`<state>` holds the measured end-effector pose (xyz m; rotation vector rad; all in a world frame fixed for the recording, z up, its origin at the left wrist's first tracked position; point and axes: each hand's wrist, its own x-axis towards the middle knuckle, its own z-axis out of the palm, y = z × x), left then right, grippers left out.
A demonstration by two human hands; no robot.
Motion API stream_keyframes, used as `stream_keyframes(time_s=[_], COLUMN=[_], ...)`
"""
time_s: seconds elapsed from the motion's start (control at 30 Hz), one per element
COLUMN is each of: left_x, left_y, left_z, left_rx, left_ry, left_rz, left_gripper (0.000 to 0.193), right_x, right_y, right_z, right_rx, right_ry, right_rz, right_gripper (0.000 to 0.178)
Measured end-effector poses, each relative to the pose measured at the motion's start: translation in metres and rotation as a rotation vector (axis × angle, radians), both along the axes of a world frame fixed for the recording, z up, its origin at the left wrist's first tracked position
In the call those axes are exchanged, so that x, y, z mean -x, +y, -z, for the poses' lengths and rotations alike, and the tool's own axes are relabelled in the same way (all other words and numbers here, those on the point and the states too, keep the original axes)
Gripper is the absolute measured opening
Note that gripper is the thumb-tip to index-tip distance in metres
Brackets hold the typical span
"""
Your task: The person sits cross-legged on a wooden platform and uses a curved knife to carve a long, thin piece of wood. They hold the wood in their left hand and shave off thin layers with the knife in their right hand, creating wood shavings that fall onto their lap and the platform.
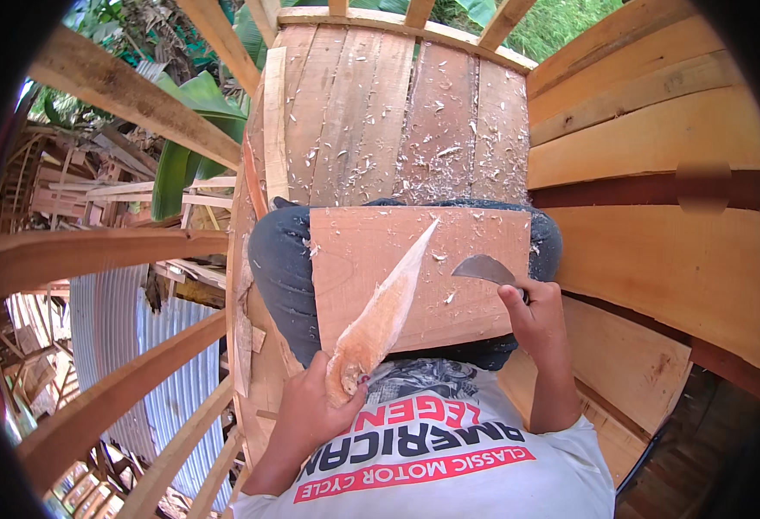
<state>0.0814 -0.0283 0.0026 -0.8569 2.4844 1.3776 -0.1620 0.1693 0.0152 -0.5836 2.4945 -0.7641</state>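
My left hand (pixel 323 402) is closed round the thick lower end of a pale, pointed piece of wood (pixel 384 307). Its tip slants up and to the right over a flat wooden board (pixel 345 251) that lies across my lap. In my right hand (pixel 535 316) is a knife with a short curved blade (pixel 485 269), held by its handle at the board's right side. The blade points left, apart from the wood. Most of the handle is hidden in my fist. A few shavings lie on the board.
Shavings are scattered over the plank floor (pixel 345 112) ahead of my crossed legs (pixel 280 268). A plank wall (pixel 648 121) stands close on the right. Wooden railing bars (pixel 103 259) run along the left, with corrugated metal sheets (pixel 181 372) below them.
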Motion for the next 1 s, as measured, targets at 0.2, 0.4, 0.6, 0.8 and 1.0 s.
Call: stream_keyframes(time_s=[0.2, 0.4, 0.6, 0.8, 1.0], left_x=[0.018, 0.077, 0.059, 0.048, 0.044], left_y=[-0.035, -0.075, -0.052, -0.006, 0.018], left_z=[0.024, -0.006, 0.019, 0.022, 0.007], left_rx=[-0.197, -0.183, 0.209, 0.362, 0.485], left_ry=[-0.113, -0.165, -0.103, 0.042, 0.044], left_rz=[0.275, 0.352, -0.026, -0.279, -0.263], left_gripper=[0.054, 0.054, 0.046, 0.044, 0.039], right_x=[-0.043, -0.05, -0.022, -0.009, -0.023], right_y=[0.006, 0.021, 0.081, 0.091, 0.099], right_z=[0.003, -0.006, 0.046, 0.083, 0.096], right_rx=[-0.095, 0.159, 0.036, 0.306, 0.585], right_ry=[-0.063, -0.039, 0.006, 0.077, -0.107], right_rz=[0.051, 0.014, 0.407, 0.49, 0.596], right_gripper=[0.044, 0.042, 0.036, 0.027, 0.023])
